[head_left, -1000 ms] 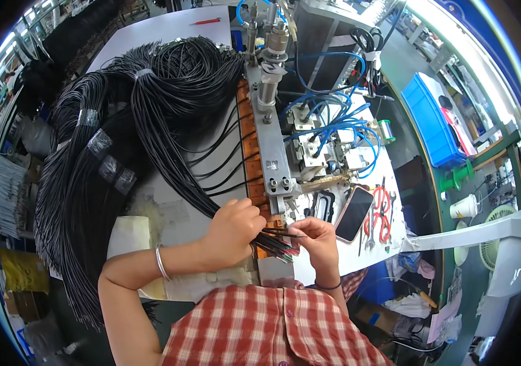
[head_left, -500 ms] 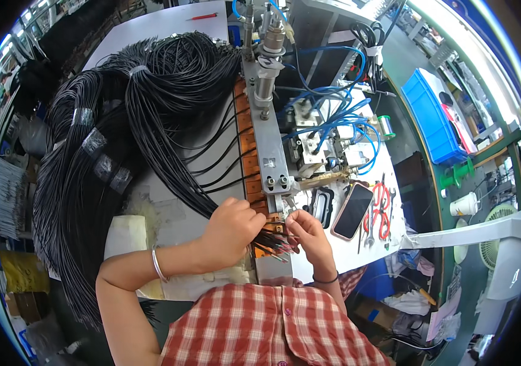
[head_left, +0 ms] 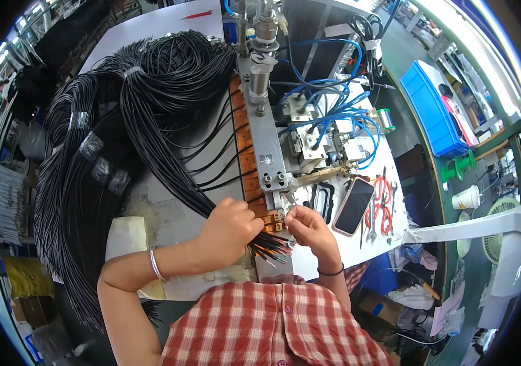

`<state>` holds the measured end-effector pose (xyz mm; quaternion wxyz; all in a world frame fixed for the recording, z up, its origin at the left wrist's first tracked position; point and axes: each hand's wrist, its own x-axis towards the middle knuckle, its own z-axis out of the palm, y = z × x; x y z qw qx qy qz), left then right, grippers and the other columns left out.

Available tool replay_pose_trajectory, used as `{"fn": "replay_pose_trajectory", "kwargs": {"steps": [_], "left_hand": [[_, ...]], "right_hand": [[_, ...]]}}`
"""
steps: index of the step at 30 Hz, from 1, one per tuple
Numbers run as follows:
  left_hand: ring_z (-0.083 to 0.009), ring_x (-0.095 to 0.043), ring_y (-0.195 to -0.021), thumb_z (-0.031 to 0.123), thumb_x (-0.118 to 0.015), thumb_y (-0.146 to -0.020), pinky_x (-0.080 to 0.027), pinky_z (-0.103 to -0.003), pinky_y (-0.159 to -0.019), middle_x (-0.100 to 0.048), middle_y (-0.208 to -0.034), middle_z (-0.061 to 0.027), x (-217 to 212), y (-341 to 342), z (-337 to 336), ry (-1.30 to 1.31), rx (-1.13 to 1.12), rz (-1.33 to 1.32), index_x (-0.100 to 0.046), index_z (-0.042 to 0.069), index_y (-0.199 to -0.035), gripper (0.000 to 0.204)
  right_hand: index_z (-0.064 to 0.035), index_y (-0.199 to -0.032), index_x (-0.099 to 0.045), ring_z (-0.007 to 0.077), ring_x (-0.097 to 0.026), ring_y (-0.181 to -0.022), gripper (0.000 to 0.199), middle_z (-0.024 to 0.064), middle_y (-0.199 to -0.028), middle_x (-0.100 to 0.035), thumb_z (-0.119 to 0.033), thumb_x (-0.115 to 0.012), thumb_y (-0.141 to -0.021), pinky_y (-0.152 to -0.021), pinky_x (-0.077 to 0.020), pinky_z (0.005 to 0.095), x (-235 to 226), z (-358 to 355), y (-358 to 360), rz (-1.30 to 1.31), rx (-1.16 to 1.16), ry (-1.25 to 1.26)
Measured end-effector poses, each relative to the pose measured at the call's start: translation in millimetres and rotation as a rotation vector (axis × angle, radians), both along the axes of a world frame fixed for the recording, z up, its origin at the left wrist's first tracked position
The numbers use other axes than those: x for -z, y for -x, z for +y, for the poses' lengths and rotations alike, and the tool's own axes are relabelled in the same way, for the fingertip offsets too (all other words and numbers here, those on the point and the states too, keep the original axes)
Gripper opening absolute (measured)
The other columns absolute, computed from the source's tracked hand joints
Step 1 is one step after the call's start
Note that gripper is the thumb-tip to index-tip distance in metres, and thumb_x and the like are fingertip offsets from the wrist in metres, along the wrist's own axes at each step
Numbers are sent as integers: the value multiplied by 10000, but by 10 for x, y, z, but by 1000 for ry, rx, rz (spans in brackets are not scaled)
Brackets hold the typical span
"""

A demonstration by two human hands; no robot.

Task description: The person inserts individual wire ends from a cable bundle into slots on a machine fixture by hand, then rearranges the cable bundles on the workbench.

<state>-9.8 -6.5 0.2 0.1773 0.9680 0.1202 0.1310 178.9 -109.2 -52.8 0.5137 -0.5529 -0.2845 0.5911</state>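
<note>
My left hand (head_left: 229, 227) is closed around a bundle of thin black cables (head_left: 166, 165), at the near end of a row of orange blocks (head_left: 247, 155). Below its fingers, the stripped cable ends (head_left: 271, 247) fan out, showing small red, white and green wire tips. Thumb and forefinger of my right hand (head_left: 313, 232) are pinched together just right of the last orange block. What lies between those fingertips is too small to make out. Several single cables run from the bundle into the orange blocks, beside a metal press bar (head_left: 263, 143).
A larger heap of black cables (head_left: 65, 183) covers the table's left side. Right of the press bar are valve blocks with blue air hoses (head_left: 334, 116), a phone (head_left: 354, 206), red-handled pliers (head_left: 382, 207) and a solder spool (head_left: 385, 120). A blue bin (head_left: 434, 110) stands farther right.
My right hand has drawn slightly up from the cable ends, which now show more fully. My left hand keeps its grip on the bundle. The whole view has shifted a little.
</note>
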Motion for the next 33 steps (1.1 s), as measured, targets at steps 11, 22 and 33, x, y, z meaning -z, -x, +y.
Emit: {"fn": "replay_pose_trajectory", "kwargs": {"steps": [11, 22, 33], "left_hand": [[-267, -500, -711, 6, -594, -538, -385, -367, -633, -502, -680, -68, -78, 42, 131, 22, -21, 79, -546, 51, -751, 223], [-264, -500, -705, 6, -595, -534, -387, -366, -625, -506, -693, -72, -65, 3, 34, 19, -34, -7, -562, 38, -825, 294], [-253, -492, -722, 14, -596, -539, -387, -352, -613, -494, -685, -80, -34, 13, 39, -45, -60, -103, -496, 42, -668, 166]], "right_hand": [[-21, -917, -566, 2, -458, -538, 78, -51, -654, -527, -40, -599, -848, -453, -338, 154, -53, -115, 105, -295, 207, -138], [49, -894, -625, 94, -615, -715, 92, 60, -819, -641, 50, -611, -803, -633, -485, 190, -132, -92, 203, -81, 174, -247], [59, -933, -632, 96, -626, -742, 133, 79, -845, -657, 31, -627, -803, -661, -506, 199, -66, -59, 223, -95, 179, -280]]}}
